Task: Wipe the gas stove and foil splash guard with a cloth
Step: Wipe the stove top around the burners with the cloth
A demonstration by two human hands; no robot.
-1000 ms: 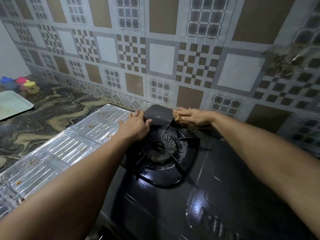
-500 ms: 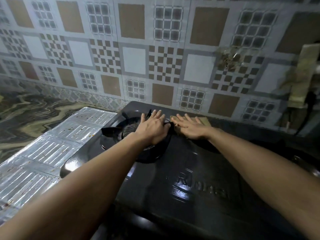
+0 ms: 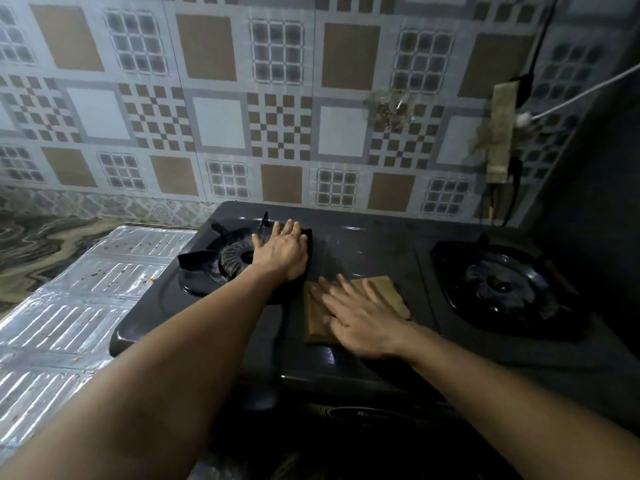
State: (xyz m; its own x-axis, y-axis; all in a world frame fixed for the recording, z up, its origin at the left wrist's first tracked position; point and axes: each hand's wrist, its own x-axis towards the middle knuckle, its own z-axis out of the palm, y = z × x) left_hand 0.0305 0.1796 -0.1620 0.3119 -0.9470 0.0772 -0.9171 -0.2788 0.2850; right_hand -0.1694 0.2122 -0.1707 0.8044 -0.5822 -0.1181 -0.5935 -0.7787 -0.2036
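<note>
Right hand (image 3: 360, 320) lies flat on a folded brown cloth (image 3: 384, 292), fingers straight and spread, pressing it onto the black gas stove (image 3: 363, 244) between the two burners. Hand slightly blurred. Left hand (image 3: 282, 252) rests on the left burner's (image 3: 221, 258) grate, fingers straight and close together, holding nothing. Foil splash guard (image 3: 86, 306) lies flat on the counter (image 3: 41, 244) just left of the stove, speckled with crumbs.
</note>
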